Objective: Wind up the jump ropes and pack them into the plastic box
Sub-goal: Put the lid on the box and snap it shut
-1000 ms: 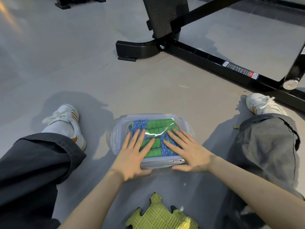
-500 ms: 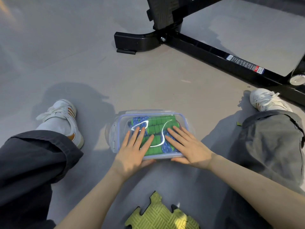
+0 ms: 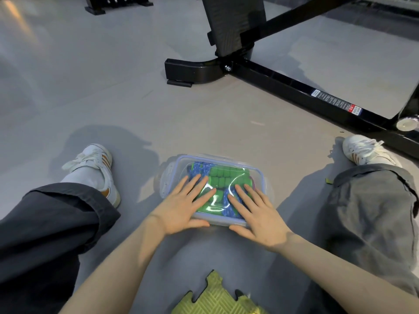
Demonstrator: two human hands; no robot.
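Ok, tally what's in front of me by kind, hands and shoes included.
Hands: 2, left hand, right hand
Clear plastic lidded box: 1
White sneakers: 2
Yellow-green foam mat tile: 1
Black metal gym frames: 2
Total: 8

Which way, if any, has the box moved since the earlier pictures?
Yes, slightly: the box has turned clockwise against the mat, and its right end has swung nearer.

Under the straight fingers point(image 3: 195, 189) of the left hand point(image 3: 181, 209) and right hand point(image 3: 258, 216), much of the jump ropes point(image 3: 223, 177) is hidden, and glare between the 2 sets of fingers blurs more. Whether the plastic box point(image 3: 258, 177) has its side clips fastened cannot be told. Nearer than the wrists, the foam mat point(image 3: 217, 298) is cut off by the bottom edge. Far beyond the fingertips, the label point(image 3: 333, 103) on the bench frame point(image 3: 283, 85) is too small to read.
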